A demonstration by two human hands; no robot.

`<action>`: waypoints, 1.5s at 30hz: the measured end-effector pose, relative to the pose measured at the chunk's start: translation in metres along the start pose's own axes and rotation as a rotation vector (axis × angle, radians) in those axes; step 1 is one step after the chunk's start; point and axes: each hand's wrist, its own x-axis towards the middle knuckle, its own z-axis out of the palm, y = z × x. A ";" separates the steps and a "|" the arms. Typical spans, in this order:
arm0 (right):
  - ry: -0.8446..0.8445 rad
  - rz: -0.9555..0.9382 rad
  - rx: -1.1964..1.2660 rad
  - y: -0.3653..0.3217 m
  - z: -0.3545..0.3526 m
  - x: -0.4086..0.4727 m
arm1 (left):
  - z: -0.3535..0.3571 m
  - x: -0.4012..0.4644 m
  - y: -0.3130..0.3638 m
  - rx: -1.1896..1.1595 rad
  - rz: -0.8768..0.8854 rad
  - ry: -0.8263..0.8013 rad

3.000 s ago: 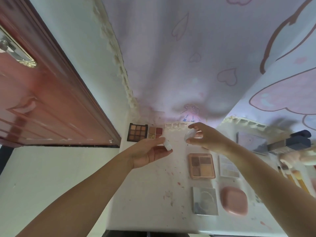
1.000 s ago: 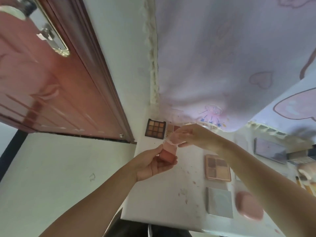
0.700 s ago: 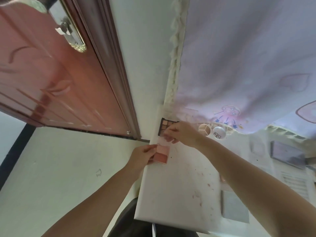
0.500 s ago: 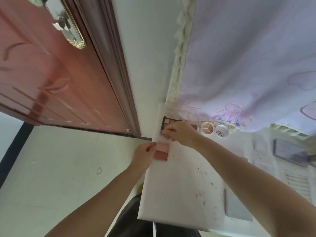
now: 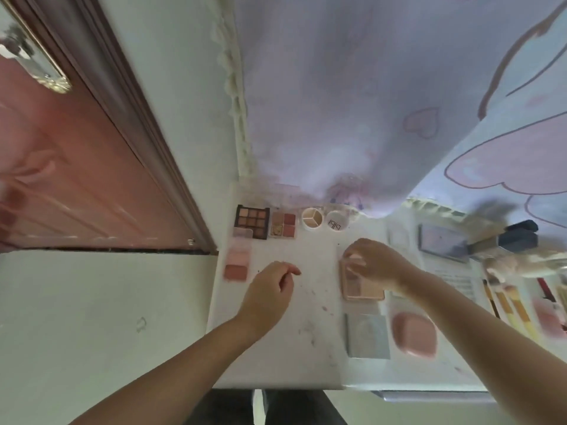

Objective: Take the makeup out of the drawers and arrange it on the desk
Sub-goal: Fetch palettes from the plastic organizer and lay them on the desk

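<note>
The pink blush palette (image 5: 237, 261) lies flat at the left edge of the white desk (image 5: 294, 338). My left hand (image 5: 270, 291) hovers just right of it, fingers loosely curled, holding nothing. My right hand (image 5: 372, 262) is over the far end of a beige eyeshadow palette (image 5: 363, 288), fingertips on it. Along the back stand a dark nine-pan palette (image 5: 252, 221), a small red-and-gold palette (image 5: 283, 225), a round cream pot (image 5: 312, 218) and its white lid (image 5: 337, 220).
A silver-blue compact (image 5: 367, 335) and a pink rounded case (image 5: 414, 332) lie near the front edge. Brushes (image 5: 509, 308) and a dark box (image 5: 518, 237) crowd the right. A curtain (image 5: 352, 102) hangs behind the desk, and a red door (image 5: 76, 167) stands at left.
Both hands let go of the pink blush palette, which now lies at the desk's left edge. My right hand moved right to the beige palette; my left hand drew back.
</note>
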 end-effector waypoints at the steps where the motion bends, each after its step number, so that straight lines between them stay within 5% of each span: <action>1: -0.039 -0.006 -0.098 0.010 0.007 -0.007 | 0.020 0.002 0.006 0.016 -0.009 -0.094; 4: -0.057 -0.085 -0.270 0.027 0.027 -0.024 | 0.070 0.017 0.021 0.029 -0.169 -0.244; 10: 0.044 -0.247 -0.277 0.038 0.040 -0.024 | 0.098 0.031 0.036 -0.139 -0.359 -0.276; 15: 0.083 -0.294 0.112 0.018 0.020 -0.030 | 0.072 0.019 0.044 -0.889 -0.672 -0.311; 19: 0.070 -0.315 0.350 -0.014 -0.007 -0.033 | 0.054 0.011 0.046 -1.311 -0.622 -0.376; 29: -0.234 -0.367 0.487 -0.045 -0.035 0.005 | 0.021 -0.011 0.007 -1.454 -0.674 -0.238; 34: -0.155 -0.280 0.656 -0.058 -0.041 0.040 | 0.020 -0.025 -0.018 -1.543 -0.786 -0.081; 45: 0.005 -0.317 0.330 -0.088 -0.026 0.089 | 0.001 -0.014 -0.016 -1.517 -1.004 0.248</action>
